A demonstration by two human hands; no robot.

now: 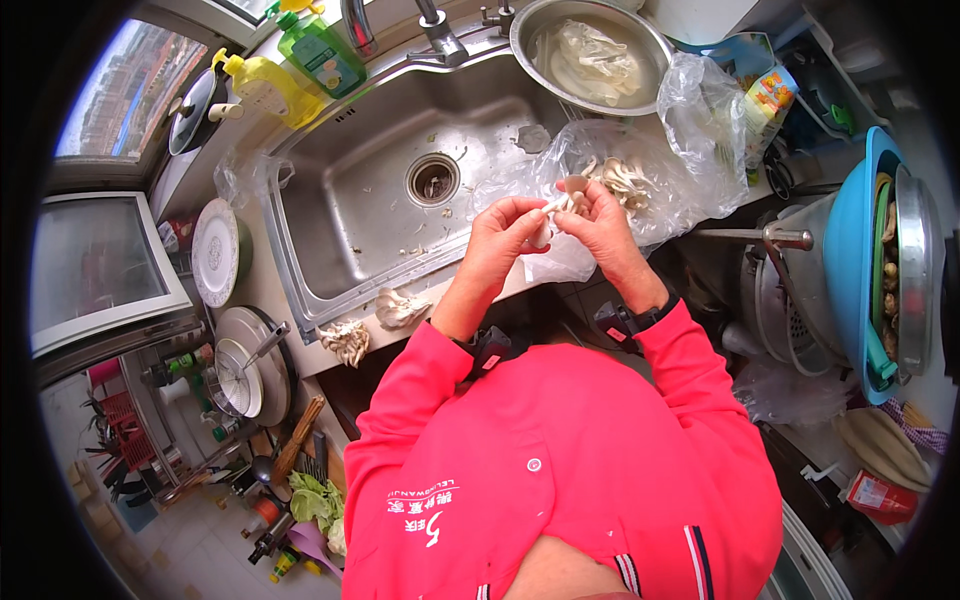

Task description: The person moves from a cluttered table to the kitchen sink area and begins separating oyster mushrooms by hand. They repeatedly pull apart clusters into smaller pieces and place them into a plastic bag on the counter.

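A small clump of oyster mushrooms (567, 203) is pinched between my two hands, just over the front edge of the steel sink (375, 150). My left hand (503, 238) grips its left side with thumb and forefinger. Closed on the other side, my right hand (603, 232) has its thumb against the stems. Just beyond the right hand, more oyster mushrooms (625, 182) lie on a clear plastic bag (680, 195) spread over the counter. To the left of my forearm, two mushroom clumps rest at the sink's front rim: a pale one (400, 307) and a browner one (346, 342).
Mushroom scraps lie around the drain (433, 180). A metal basin (520, 45) with water and a whitish bag stands behind the plastic. Soap bottles, one yellow (270, 90) and one green (322, 55), stand at the sink's back left. A blue basin (850, 250) sits on the right.
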